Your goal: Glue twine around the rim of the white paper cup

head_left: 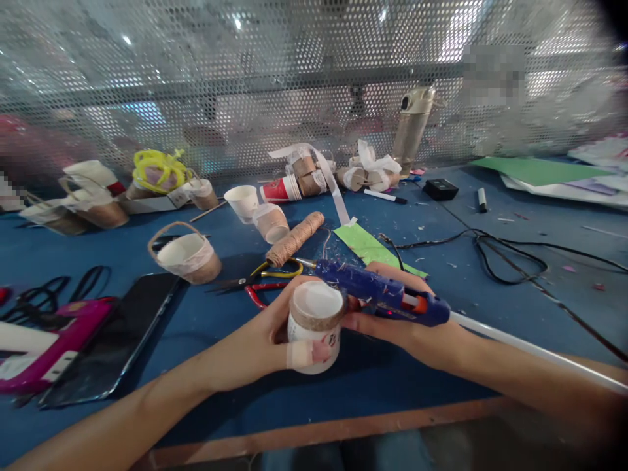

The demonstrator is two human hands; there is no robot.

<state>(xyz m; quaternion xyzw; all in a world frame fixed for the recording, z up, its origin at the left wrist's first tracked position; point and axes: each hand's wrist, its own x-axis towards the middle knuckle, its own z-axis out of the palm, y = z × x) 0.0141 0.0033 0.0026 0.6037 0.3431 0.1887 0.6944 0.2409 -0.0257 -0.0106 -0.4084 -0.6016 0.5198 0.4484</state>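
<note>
A white paper cup (pixel 321 327) with brown twine wound round its rim stands upright in my left hand (pixel 275 333), whose fingers wrap round it. A strip of tape or bandage circles that thumb. My right hand (pixel 409 337) grips a blue glue gun (pixel 377 291) by its handle. A long pale glue stick (pixel 520 343) sticks out of the gun's back end. The gun's nozzle points left, above and behind the cup. Part of the right hand's fingers lies behind the gun and beside the cup. Just beyond are scissors (pixel 265 273) with yellow and red handles.
A twine spool (pixel 297 237) and a green paper strip (pixel 373 247) lie behind the scissors. To the left are a small handled basket (pixel 191 258), a phone (pixel 118 333) and a magenta device (pixel 73 343). Black cable (pixel 495 255) loops on the right; a bottle (pixel 413 131) stands behind.
</note>
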